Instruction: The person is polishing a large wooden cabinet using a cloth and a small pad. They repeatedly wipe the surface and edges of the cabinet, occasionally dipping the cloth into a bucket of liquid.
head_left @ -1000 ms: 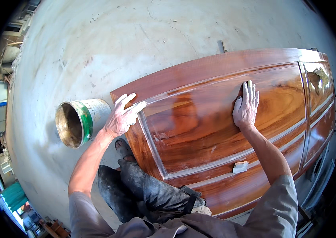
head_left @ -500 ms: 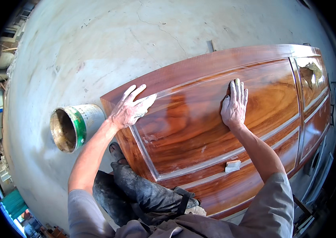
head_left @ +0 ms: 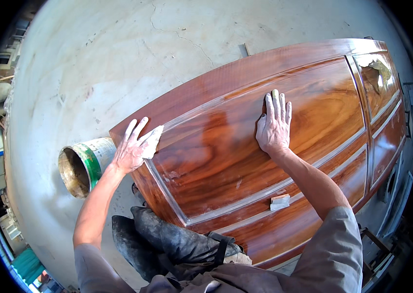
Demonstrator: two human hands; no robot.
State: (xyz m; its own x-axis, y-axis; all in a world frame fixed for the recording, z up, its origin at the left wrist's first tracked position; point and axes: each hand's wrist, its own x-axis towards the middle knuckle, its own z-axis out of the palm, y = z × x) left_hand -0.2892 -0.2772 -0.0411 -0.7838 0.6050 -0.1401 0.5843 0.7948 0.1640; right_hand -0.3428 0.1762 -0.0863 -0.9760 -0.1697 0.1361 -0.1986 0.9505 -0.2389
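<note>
Glossy reddish-brown wooden panelled door (head_left: 206, 163) lay face up beneath both hands. Right hand (head_left: 275, 133) was flat on the large panel, fingers slightly fanned; left hand (head_left: 131, 151) was at the left end, fingers spread (couldn't tell if it pinched something pale). Seemed part-done: broad faces shone, whitish residue lined the mouldings (head_left: 166, 191). Small folded pale sheet (head_left: 280, 202) sat on a lower rail; white cylindrical bucket with green band (head_left: 104, 150) lay left.

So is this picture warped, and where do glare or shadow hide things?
In the head view, fisheye bending bows the upper edge of the paneled wooden door and the corners go black; also in the head view, glare whitens the door's upper-right corner, the bucket's inside is shadowed, the right hand looks fairly sharp, and left-rim clutter is hard to make out.
</note>
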